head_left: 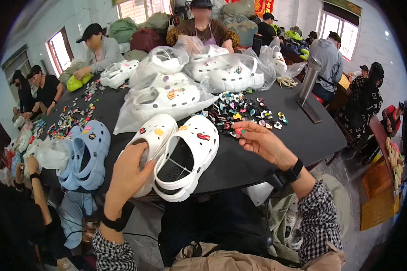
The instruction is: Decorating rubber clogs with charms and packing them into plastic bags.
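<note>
White clogs [176,153], a pair, lie side by side on the near edge of the black table [267,153]. The left hand [129,176] is wrapped around the heel end of the left clog, fingers pressed on its side. The right hand [260,140] is just to the right of the clogs and pinches a small red charm [239,131] between thumb and fingertips.

I think the job is partly done. Each clog already has two little charms on its toe: red and yellow on one, orange and red on the other. Many holes are still bare.

The clogs look chunky, clean and shiny, with thick soles. Behind them is a pile of loose charms [244,113]. Farther back are bagged white clogs [199,77]. To their left sit blue clogs [86,153].
</note>
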The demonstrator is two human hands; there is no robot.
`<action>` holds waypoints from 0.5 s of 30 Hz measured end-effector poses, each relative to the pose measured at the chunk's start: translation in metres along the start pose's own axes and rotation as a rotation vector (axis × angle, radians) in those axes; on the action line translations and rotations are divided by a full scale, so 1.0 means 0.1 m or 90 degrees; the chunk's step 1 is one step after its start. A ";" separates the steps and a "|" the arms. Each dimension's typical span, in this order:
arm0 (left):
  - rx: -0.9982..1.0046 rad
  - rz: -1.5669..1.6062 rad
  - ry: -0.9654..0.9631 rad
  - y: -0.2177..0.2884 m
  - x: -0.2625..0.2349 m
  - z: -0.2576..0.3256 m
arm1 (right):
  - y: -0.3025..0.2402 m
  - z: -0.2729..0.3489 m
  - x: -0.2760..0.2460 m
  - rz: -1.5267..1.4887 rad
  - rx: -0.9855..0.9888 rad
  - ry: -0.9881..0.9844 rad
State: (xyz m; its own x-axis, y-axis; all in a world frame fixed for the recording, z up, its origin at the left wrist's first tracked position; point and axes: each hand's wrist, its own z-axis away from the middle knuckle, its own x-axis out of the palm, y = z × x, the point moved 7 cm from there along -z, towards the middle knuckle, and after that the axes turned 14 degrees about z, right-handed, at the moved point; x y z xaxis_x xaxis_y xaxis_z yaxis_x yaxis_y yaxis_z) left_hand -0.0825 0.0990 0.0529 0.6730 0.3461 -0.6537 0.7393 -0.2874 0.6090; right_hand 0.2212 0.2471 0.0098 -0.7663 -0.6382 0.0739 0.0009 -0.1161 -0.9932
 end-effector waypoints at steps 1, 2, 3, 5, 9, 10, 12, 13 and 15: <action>0.038 0.017 0.047 0.02 -0.03 0.01 | 0.05 -0.02 0.05 -0.010 -0.021 -0.013; 0.077 0.034 0.093 0.08 -0.09 0.05 | 0.11 -0.03 0.09 -0.012 -0.033 -0.003; 0.090 0.034 0.100 0.14 -0.10 0.06 | 0.15 -0.01 0.09 -0.011 -0.044 0.017; 0.103 0.056 0.088 0.22 -0.10 0.10 | 0.28 -0.01 0.08 -0.021 -0.056 0.072; 0.188 -0.235 -0.049 0.66 0.02 0.24 | 0.59 -0.05 0.04 -0.087 -0.046 0.143; 0.169 -0.182 -0.040 0.73 0.00 0.23 | 0.55 -0.03 0.03 -0.091 -0.101 0.168; 0.177 -0.122 -0.015 0.84 -0.08 0.18 | 0.51 -0.01 0.01 -0.069 -0.172 0.203; 0.187 -0.060 0.010 0.91 -0.13 0.17 | 0.51 0.01 0.03 -0.071 -0.169 0.212; 0.183 -0.015 0.061 1.12 -0.13 0.15 | 0.40 0.03 0.14 0.102 -0.205 0.189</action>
State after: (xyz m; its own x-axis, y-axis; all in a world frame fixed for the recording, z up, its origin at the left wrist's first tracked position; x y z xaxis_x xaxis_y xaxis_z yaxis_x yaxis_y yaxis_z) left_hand -0.0079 0.0491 0.1228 0.6604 0.4349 -0.6121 0.7402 -0.5140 0.4335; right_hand 0.2125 0.2317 -0.0282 -0.9236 -0.3779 -0.0646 -0.0298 0.2387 -0.9706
